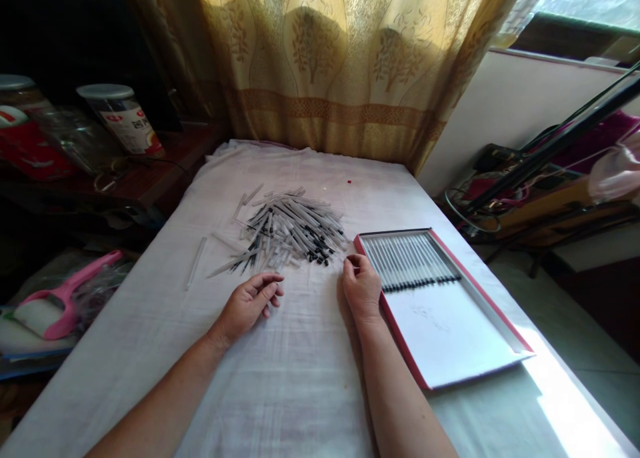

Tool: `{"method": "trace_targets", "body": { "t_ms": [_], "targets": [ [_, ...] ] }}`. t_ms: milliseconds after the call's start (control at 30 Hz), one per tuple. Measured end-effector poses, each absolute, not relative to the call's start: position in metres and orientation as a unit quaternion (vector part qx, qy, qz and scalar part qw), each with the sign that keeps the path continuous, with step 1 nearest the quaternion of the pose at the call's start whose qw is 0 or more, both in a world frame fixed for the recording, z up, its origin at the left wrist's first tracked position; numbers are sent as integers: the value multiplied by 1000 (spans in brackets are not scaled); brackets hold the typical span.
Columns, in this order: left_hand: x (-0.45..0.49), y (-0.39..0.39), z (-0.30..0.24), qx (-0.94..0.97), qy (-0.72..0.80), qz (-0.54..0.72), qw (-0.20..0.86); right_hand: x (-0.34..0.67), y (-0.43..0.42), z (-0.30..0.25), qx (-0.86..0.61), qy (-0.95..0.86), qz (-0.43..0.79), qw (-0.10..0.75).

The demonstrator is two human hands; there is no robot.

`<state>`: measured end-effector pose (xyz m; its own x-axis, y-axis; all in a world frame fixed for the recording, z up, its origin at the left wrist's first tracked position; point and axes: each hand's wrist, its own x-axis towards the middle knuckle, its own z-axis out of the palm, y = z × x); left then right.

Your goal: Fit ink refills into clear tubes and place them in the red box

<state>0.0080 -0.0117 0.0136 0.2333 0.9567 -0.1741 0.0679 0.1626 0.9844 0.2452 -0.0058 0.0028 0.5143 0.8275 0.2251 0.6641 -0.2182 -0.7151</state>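
A heap of clear pen refills with black tips lies on the white cloth of the table. My left hand rests on the cloth just below the heap, fingers loosely curled, nothing seen in it. My right hand lies between the heap and a red-edged white tray, fingers curled in, with nothing visible inside. A row of refills is lined up side by side in the tray's far end.
A few loose refills lie left of the heap. A yellow curtain hangs behind the table. Jars stand on a dark shelf at left, a pink tool lies lower left, and cluttered furniture stands at right.
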Motion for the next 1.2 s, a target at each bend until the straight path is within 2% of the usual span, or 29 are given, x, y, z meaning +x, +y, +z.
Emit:
{"method": "trace_targets", "body": {
  "t_ms": [67, 167, 267, 333, 433, 633, 800, 933, 1033, 1200],
  "targets": [
    [3, -11, 14, 556, 523, 415, 495, 245, -7, -1, -741, -465, 110, 472],
    [-9, -6, 14, 631, 580, 433, 280, 242, -8, -2, -696, -422, 132, 566],
    [-20, 2, 13, 710, 594, 364, 104, 239, -9, 3, -655, -381, 157, 633],
    [-25, 8, 10, 744, 588, 314, 34, 237, -9, 7, -635, -369, 162, 659],
    [-30, 13, 4, 792, 551, 263, 2, 237, -10, 12, -618, -355, 168, 681],
    [-31, 15, 2, 841, 496, 216, 4, 235, -11, 7, -601, -375, 166, 686],
    [-25, 14, 3, 871, 444, 210, -26, 232, -14, 4, -594, -433, 126, 666],
    [-19, 11, 7, 885, 390, 240, -82, 231, -17, 10, -557, -434, 108, 700],
    [-15, 8, 9, 885, 370, 267, -93, 230, -19, 18, -537, -416, 120, 724],
    [-14, 6, 6, 877, 413, 232, -79, 227, -20, 24, -525, -376, 163, 746]
  ]
}}
